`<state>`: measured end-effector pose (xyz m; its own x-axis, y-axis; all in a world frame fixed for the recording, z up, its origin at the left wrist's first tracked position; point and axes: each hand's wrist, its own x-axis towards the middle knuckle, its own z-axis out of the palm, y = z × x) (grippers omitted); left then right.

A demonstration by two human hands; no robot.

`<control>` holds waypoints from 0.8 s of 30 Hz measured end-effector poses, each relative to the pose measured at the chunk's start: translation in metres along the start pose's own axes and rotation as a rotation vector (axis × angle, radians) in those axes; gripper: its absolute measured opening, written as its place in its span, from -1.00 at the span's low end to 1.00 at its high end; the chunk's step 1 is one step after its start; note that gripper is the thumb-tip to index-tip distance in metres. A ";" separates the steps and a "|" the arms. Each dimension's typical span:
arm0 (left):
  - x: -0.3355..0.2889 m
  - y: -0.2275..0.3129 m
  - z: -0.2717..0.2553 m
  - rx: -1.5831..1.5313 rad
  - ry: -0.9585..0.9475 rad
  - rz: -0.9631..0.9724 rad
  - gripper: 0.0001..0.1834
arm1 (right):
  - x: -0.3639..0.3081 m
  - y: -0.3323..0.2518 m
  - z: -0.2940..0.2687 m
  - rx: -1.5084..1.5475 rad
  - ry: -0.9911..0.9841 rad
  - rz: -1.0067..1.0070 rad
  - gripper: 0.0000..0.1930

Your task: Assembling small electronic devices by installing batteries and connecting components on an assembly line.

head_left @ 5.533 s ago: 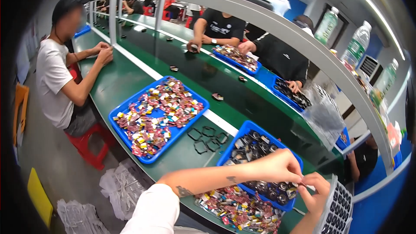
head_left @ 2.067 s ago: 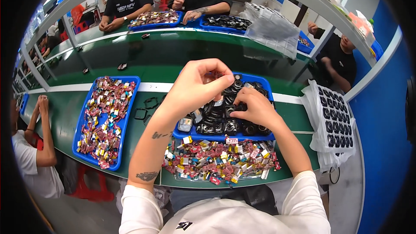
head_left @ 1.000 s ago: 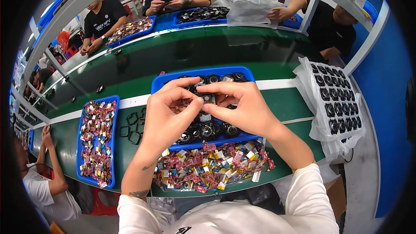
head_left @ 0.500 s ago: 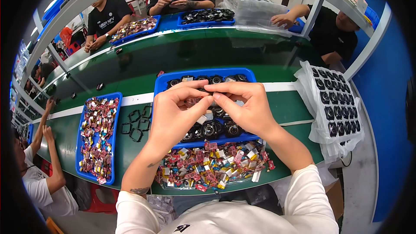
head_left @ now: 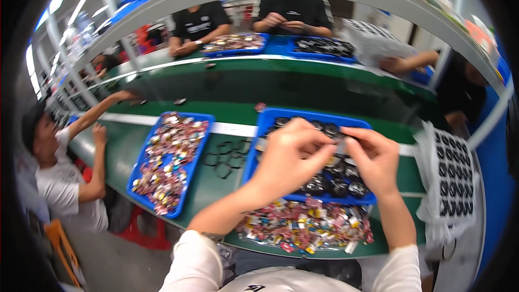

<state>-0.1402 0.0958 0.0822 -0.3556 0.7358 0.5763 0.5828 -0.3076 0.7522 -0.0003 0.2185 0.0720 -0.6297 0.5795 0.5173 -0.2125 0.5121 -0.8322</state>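
Observation:
Over a blue tray (head_left: 319,112) of round black watch cases (head_left: 339,186), my left hand (head_left: 294,157) has its thumb and fingertips pinched together. My right hand (head_left: 374,157) is pinched too, its fingertips a short gap from the left ones. Blur hides whatever small thing sits between the fingers. Just below both wrists lies a heap of small red circuit boards with white and yellow parts (head_left: 305,224), spread on clear plastic. Several thin black square frames (head_left: 224,158) lie on the green bench left of my left hand.
To the left stands another blue tray (head_left: 203,130) full of small boards. A white-wrapped tray with rows of black cases (head_left: 453,170) is at the right. A green conveyor (head_left: 303,84) runs beyond, with people working across it and a person (head_left: 70,184) at my left.
The view has swung left, so everything sits further right and lower. My fingertips, nearly touching before, are now slightly apart. The person at my left reaches over the conveyor.

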 end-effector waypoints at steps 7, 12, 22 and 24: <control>-0.002 0.003 -0.005 -0.132 -0.150 -0.169 -0.84 | 0.002 0.006 0.003 0.210 0.024 0.106 -0.83; 0.002 -0.012 0.002 -0.488 -0.197 -0.375 -0.81 | -0.001 0.006 0.008 -0.046 0.109 -0.082 -0.82; 0.007 -0.011 0.005 -0.591 -0.107 -0.443 -0.78 | -0.005 0.003 0.005 -0.029 0.104 -0.096 -0.80; 0.006 -0.013 0.007 -0.563 -0.081 -0.388 -0.71 | -0.007 0.000 0.005 -0.024 0.105 -0.081 -0.81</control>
<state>-0.1449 0.1078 0.0736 -0.3934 0.8920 0.2226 -0.0522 -0.2634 0.9633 -0.0002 0.2114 0.0671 -0.5294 0.5984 0.6013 -0.2408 0.5737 -0.7829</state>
